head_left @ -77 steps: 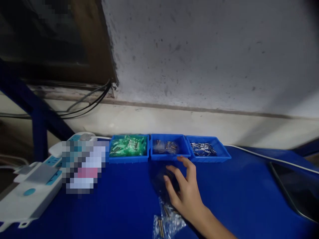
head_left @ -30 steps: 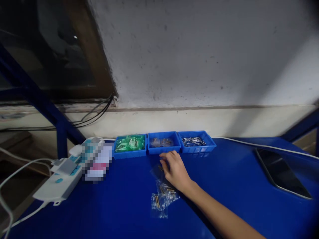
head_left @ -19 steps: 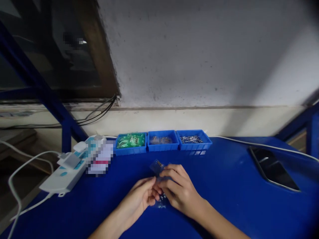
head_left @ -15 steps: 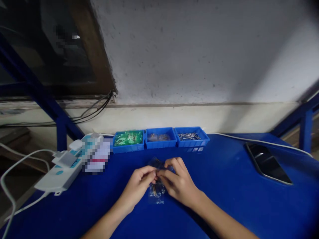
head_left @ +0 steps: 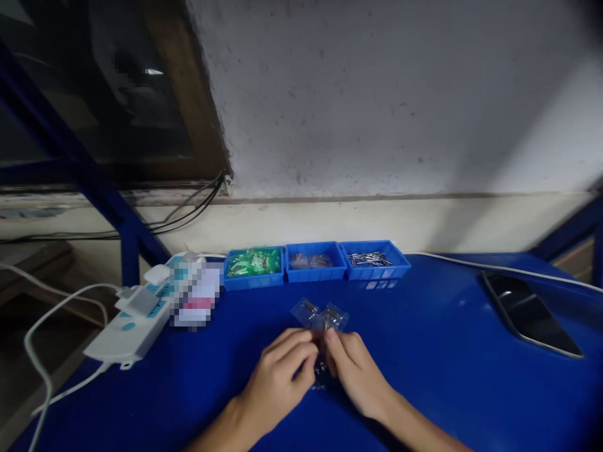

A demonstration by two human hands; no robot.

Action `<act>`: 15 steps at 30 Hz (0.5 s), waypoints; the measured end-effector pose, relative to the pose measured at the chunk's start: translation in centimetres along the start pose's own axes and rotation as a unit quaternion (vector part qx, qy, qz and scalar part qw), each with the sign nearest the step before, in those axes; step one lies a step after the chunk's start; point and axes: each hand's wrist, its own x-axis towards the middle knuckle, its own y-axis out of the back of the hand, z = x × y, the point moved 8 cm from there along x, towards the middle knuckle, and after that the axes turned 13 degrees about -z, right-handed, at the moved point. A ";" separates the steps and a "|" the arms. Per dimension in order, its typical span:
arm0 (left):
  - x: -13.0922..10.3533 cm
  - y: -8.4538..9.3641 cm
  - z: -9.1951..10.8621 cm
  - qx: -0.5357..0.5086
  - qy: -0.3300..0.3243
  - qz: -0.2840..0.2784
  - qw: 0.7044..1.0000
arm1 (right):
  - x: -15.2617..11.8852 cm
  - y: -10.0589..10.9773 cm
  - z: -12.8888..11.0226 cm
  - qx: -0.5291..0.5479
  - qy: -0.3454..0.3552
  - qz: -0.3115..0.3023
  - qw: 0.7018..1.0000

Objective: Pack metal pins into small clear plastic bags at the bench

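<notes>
My left hand (head_left: 285, 370) is closed, its thumb and forefinger pressed together beside small clear plastic bags; what they pinch is hidden. Facing it, my right hand (head_left: 360, 373) is pinched on a small clear bag (head_left: 335, 316) with screw-like metal pieces inside. Another such bag (head_left: 306, 309) lies just beyond the left fingers on the blue table (head_left: 424, 358). Part of a further bag (head_left: 319, 376) shows beneath and between the hands. Behind stand three blue bins: one with green packets (head_left: 254, 262), one with clear packets (head_left: 311, 260), one with loose metal pins (head_left: 370, 258).
On the left a white power strip (head_left: 125, 329) with plugs and cables lies beside a blurred white card (head_left: 200, 298). A dark phone (head_left: 530, 311) rests on the right. A white cable (head_left: 494, 269) runs along the back edge below the wall.
The view has shifted, so everything sits farther right. My left hand has turned with its back up, and my right hand has drawn its fingers in. Two bags beyond the fingers now show more clearly.
</notes>
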 end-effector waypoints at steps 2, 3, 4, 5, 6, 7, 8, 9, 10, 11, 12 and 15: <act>0.0 -0.4 1.1 0.021 -0.033 -0.017 0.999 | -0.1 0.1 0.2 0.035 -0.016 0.023 0.999; -0.1 -0.5 1.2 0.023 -0.030 -0.019 0.999 | -0.1 0.1 0.3 0.040 -0.017 0.031 0.999; -0.1 -0.5 1.1 0.018 -0.015 -0.017 1.000 | -0.1 0.3 0.3 0.039 -0.012 0.039 0.998; -0.1 -0.5 0.6 0.006 0.010 -0.013 1.000 | -0.1 0.4 0.2 0.032 0.000 0.047 0.998; -0.2 -0.5 0.0 -0.015 0.043 -0.010 0.999 | -0.1 0.7 0.1 0.020 0.016 0.056 0.998; -0.2 -0.5 -0.8 -0.046 0.080 -0.011 0.996 | -0.2 0.9 0.0 0.005 0.034 0.065 0.997; -0.3 -0.7 -1.7 -0.085 0.116 -0.013 0.990 | -0.4 1.1 -0.2 -0.015 0.055 0.072 0.996; -0.5 -0.9 -2.6 -0.128 0.149 -0.017 0.980 | -0.5 1.1 -0.4 -0.040 0.080 0.072 0.993; -0.6 -1.1 -3.4 -0.173 0.176 -0.020 0.969 | -0.7 1.0 -0.8 -0.071 0.107 0.067 0.989; -0.7 -1.4 -4.1 -0.217 0.198 -0.021 0.956 | -0.8 0.7 -1.2 -0.104 0.133 0.057 0.984; -0.9 -1.7 -4.6 -0.258 0.216 -0.019 0.942 | -1.0 0.4 -1.7 -0.134 0.156 0.045 0.978; -1.2 -2.2 -5.4 -0.340 0.248 -0.001 0.907 | -1.2 -0.4 -2.3 -0.165 0.179 0.014 0.970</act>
